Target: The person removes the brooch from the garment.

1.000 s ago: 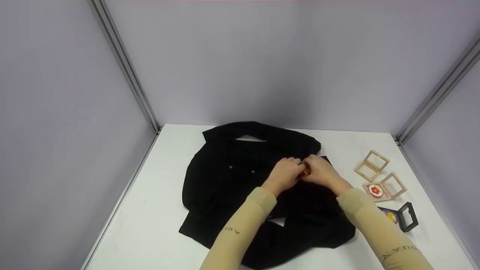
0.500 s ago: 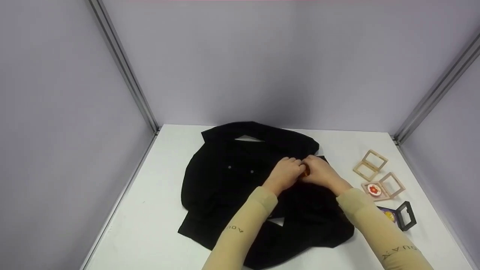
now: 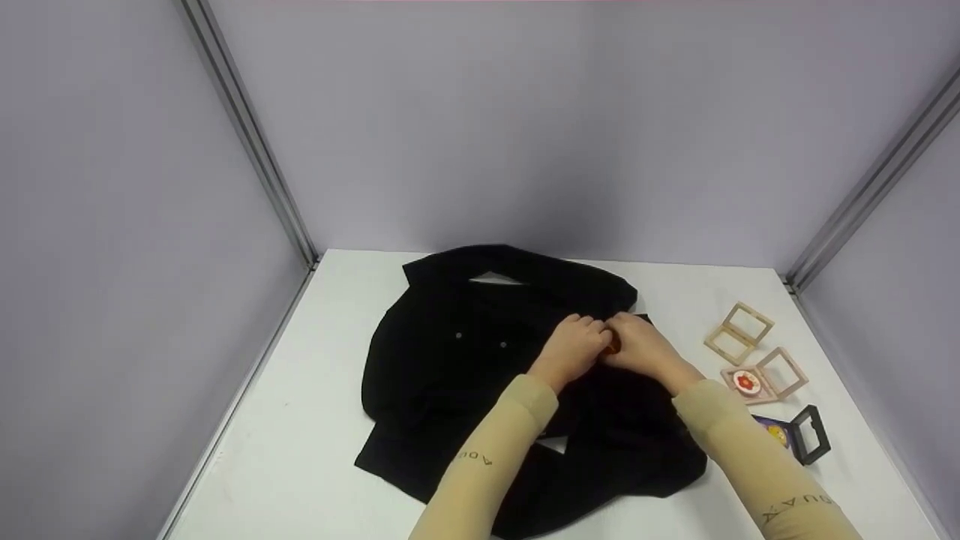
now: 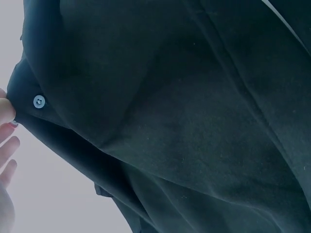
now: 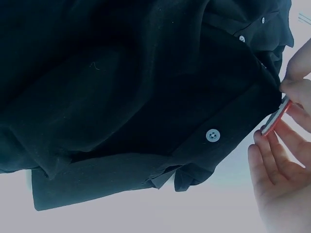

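Observation:
A black button-up shirt (image 3: 435, 375) lies spread over the white table. My left hand (image 3: 571, 346) pinches its edge close to a white button (image 4: 39, 101) in the left wrist view. My right hand (image 3: 639, 346) holds a small badge (image 3: 613, 345), orange-red in the head view, against the same stretch of cloth. From the right wrist, the badge shows edge-on, with a pale side towards the shirt and a red rim. The two hands almost meet, and their fingertips are partly hidden.
On the right stand three open display cases: a wooden one (image 3: 726, 343), a pink one (image 3: 770, 394) with a red-flower badge (image 3: 747, 382), and a black one (image 3: 819, 454) with a purple-and-yellow item (image 3: 777, 433). Grey walls enclose the table (image 3: 277, 420).
Both hands stay at the shirt edge with only slight finger movement. A little less of the orange-red badge shows between them than one second ago.

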{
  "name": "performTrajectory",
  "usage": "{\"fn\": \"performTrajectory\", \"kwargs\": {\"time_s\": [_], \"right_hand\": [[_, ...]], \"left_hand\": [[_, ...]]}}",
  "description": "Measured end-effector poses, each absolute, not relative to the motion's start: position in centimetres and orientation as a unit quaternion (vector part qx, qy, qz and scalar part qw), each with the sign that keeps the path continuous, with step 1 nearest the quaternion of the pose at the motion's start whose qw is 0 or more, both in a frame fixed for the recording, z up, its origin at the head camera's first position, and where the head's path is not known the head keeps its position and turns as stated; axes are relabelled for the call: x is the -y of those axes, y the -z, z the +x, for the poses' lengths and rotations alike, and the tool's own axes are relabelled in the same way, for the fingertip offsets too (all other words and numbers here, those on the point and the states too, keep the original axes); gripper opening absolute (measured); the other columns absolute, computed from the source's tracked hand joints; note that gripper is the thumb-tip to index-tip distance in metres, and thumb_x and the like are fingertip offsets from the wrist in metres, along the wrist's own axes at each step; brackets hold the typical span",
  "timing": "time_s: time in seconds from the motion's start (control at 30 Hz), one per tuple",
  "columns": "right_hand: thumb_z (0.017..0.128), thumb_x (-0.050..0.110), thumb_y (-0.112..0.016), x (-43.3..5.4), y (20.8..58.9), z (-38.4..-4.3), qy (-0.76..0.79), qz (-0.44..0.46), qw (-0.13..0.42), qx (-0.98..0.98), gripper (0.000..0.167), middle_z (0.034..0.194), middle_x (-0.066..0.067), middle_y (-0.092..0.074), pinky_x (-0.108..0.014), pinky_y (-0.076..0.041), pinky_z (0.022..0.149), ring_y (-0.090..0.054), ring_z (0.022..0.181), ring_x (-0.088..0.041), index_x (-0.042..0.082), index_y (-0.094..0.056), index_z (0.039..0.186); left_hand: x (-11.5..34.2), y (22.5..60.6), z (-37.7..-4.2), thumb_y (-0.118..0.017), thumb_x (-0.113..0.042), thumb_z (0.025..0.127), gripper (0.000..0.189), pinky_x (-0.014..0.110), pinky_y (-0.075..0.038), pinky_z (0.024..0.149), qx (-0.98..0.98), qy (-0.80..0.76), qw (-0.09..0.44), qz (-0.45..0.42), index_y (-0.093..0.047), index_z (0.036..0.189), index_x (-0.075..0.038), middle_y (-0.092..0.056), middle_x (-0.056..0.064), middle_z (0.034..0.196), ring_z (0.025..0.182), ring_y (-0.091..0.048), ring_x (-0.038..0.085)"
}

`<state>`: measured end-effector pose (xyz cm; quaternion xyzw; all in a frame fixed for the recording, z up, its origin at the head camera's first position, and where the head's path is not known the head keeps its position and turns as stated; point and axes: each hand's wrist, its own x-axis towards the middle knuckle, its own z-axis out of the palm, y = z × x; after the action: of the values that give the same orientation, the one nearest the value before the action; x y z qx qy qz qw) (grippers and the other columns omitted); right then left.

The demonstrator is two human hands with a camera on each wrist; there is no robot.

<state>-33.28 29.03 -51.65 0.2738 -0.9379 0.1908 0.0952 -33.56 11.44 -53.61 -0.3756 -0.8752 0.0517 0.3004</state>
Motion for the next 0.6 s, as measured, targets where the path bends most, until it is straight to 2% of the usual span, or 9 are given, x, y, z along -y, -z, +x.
{"fn": "performTrajectory", "kwargs": {"time_s": [0.23,0.43,0.6], "right_hand": [[0.075,0.009,-0.081,-29.02,51.87,-33.12,-0.159,0.273,0.113,0.942,0.023,0.087,-0.012,-0.067,-0.053,-0.055,0.079,-0.066,0.082,-0.034,0.001,-0.068,0.092],[0.074,0.009,-0.08,-28.92,51.52,-33.03,-0.139,0.264,0.127,0.946,0.02,0.074,-0.007,-0.059,-0.047,-0.049,0.066,-0.056,0.068,-0.026,0.007,-0.06,0.077],[0.072,0.008,-0.079,-28.97,51.75,-33.07,-0.122,0.256,0.141,0.949,0.021,0.072,-0.005,-0.057,-0.044,-0.048,0.063,-0.053,0.065,-0.023,0.009,-0.058,0.073]], "left_hand": [[-11.72,53.82,-33.3,-0.069,-0.018,0.097,0.011,0.025,-0.056,0.074,0.865,-0.033,0.334,-0.372,-0.077,0.092,-0.023,-0.075,-0.009,0.087,0.076,-0.069,0.011],[-11.68,54.22,-33.53,-0.072,-0.018,0.095,0.011,0.025,-0.055,0.072,0.864,-0.018,0.353,-0.359,-0.076,0.086,-0.022,-0.073,-0.008,0.08,0.072,-0.069,0.011],[-11.6,54.17,-33.6,-0.076,-0.019,0.092,0.01,0.025,-0.054,0.071,0.867,0.004,0.35,-0.355,-0.075,0.081,-0.021,-0.073,-0.008,0.078,0.071,-0.068,0.011]]}}
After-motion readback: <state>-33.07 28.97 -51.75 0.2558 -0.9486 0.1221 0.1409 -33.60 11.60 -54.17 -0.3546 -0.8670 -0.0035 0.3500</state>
